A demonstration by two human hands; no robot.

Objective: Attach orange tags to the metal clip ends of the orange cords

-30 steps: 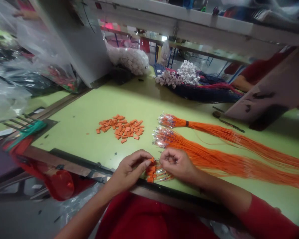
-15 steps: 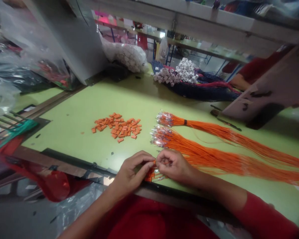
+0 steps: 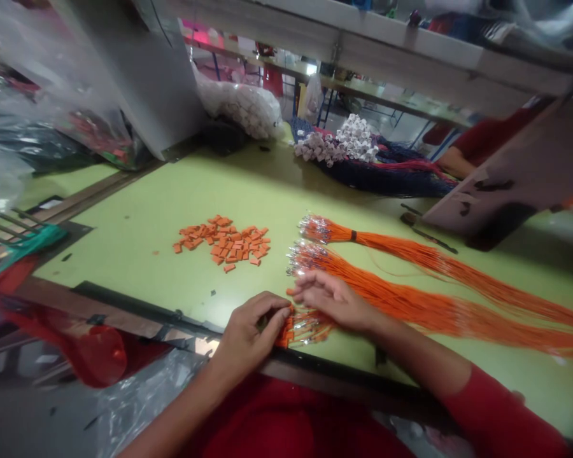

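Note:
My left hand (image 3: pixel 251 331) rests at the near edge of the green table (image 3: pixel 172 216), fingers pinched on a small stack of orange connectors (image 3: pixel 284 331) with wires plugged into them. My right hand (image 3: pixel 332 299) lies just right of it, fingers stretched toward the metal tips of a loose bundle of orange wires (image 3: pixel 410 305). A second, tied bundle of orange wires (image 3: pixel 410 251) lies behind it. A pile of small orange connector housings (image 3: pixel 224 242) sits on the table ahead of my left hand.
Dark blue and pink wires with white connectors (image 3: pixel 344 143) lie at the far side, beside a bag of white parts (image 3: pixel 241 105). Another person's arm in a red sleeve (image 3: pixel 477 146) is at the back right. Plastic bags (image 3: pixel 52 95) crowd the left.
My right hand has opened and reached forward from the connector stack to the tips of the loose wire bundle. My left hand stays pinched on the stack.

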